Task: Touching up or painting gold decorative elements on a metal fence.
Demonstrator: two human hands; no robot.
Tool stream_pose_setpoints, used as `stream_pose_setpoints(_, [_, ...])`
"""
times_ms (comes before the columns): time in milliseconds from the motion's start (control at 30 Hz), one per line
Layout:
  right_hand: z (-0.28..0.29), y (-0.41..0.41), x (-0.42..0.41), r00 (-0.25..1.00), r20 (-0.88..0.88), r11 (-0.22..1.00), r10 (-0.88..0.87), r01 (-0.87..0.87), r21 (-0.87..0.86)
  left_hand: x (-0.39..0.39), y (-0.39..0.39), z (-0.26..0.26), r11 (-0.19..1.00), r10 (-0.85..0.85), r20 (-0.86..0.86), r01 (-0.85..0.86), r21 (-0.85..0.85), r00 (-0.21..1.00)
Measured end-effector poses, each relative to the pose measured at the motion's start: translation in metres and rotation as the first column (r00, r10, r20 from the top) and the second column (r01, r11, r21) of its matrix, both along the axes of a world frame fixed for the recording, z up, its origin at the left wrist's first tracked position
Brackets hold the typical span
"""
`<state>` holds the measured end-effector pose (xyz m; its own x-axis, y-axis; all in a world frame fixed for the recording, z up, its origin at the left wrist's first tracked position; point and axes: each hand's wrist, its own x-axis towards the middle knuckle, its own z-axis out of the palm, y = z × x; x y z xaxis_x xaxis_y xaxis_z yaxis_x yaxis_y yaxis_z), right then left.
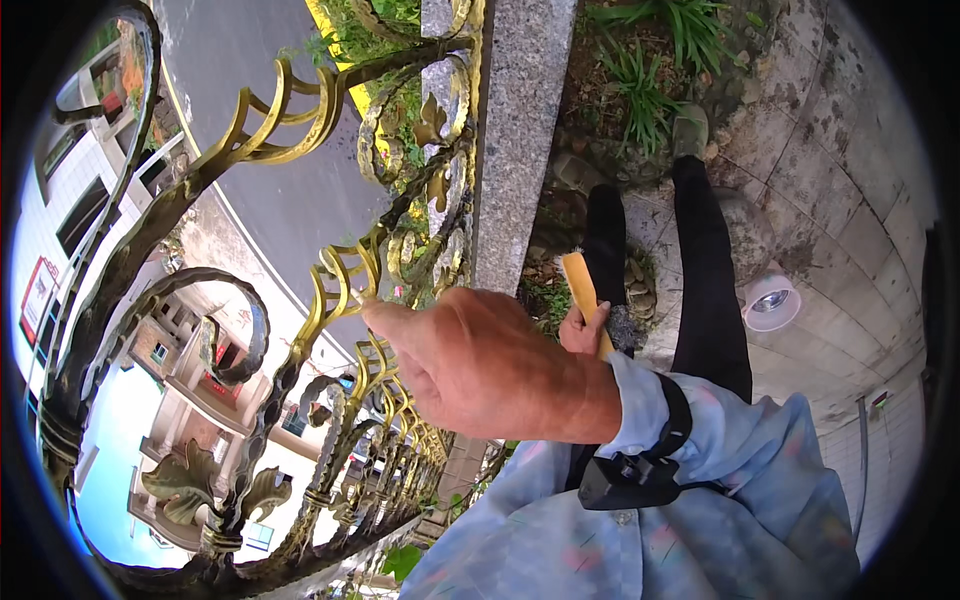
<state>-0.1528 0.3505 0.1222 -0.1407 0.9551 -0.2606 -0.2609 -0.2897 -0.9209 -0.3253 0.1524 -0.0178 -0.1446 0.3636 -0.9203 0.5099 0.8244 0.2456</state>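
On my left runs a wrought-metal fence, dark with gold twists and scrolled leaves. My right hand reaches across to it, fingers curled; a fingertip meets a gold basket twist. Whether anything sits inside those fingers is hidden. Its wrist carries a black strap with a small black device. Lower down, beyond the forearm, my left hand is closed around a wooden-handled brush. Pale bristles show at the brush's far end. The left forearm is hidden from view.
A granite ledge borders the fence. Green strap-leaved plants grow near my shoes. A pale pink round container and a large stone stand on the paving. Past the fence lie a road and houses.
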Motion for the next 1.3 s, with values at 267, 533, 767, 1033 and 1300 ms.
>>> stream_pose_setpoints(267, [0.006, 0.002, 0.002, 0.988, -0.127, 0.994, 0.082, -0.09, -0.058, -0.006, -0.002, -0.005, 0.999, 0.014, 0.061, -0.016, 0.033, 0.998])
stream_pose_setpoints(533, [-0.003, -0.036, -0.035, -0.313, -0.755, 0.808, -0.577, -0.356, -0.469, -0.014, -0.001, -0.009, 0.988, -0.121, 0.031, 0.118, 0.101, 0.992])
stream_pose_setpoints(767, [-0.014, -0.049, -0.047, 0.347, -0.884, 0.934, -0.314, -0.057, -0.354, -0.017, 0.001, -0.012, 0.988, -0.128, 0.018, 0.126, 0.087, 0.992])
stream_pose_setpoints(1033, [0.018, -0.05, -0.038, 0.344, -0.798, 0.852, -0.495, 0.01, -0.524, -0.024, 0.007, -0.013, 0.983, -0.164, 0.0, 0.163, 0.088, 0.987])
stream_pose_setpoints(1300, [0.016, -0.036, -0.059, 0.722, -0.57, 0.92, -0.392, 0.307, -0.243, -0.026, 0.004, -0.015, 0.974, -0.181, 0.01, 0.178, 0.138, 0.984])
